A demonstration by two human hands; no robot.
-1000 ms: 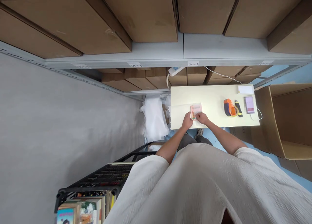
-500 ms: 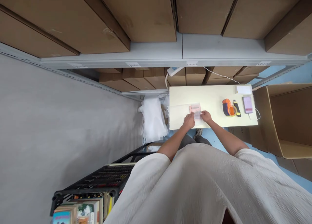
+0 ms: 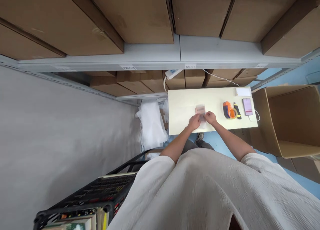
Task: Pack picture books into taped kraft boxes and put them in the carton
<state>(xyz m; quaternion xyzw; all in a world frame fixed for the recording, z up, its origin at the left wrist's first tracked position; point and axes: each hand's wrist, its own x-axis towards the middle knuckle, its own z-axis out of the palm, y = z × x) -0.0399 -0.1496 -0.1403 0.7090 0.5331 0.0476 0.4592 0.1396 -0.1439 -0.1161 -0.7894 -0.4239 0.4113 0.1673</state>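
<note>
A small flat pink item (image 3: 200, 109), perhaps a booklet, lies on the pale yellow tabletop (image 3: 185, 103) with a clear plastic wrapping around it. On its lower left side my left hand (image 3: 194, 122) presses down, fingers bent over the wrapped item. My right hand (image 3: 210, 118) is closed in a pinch at the item's right edge, where the clear plastic shows between the two hands. The fingers partly cover the item, and its print is too small to read. To the right of my right hand sit an orange tape dispenser (image 3: 228, 110) and a black-and-yellow box cutter (image 3: 237, 111).
A phone (image 3: 247, 106) with a white cable and a white box (image 3: 243, 91) are at the table's right end. Beyond stands an open carton (image 3: 271, 123). White wrapping sheets (image 3: 151, 123) hang left. A black crate (image 3: 112, 193) holds books. Boxed shelves (image 3: 150, 53) span the front.
The view has shifted slightly, so the table sits further left. My hands have drawn closer together over the pink item, with the right hand's fingers further in across its edge.
</note>
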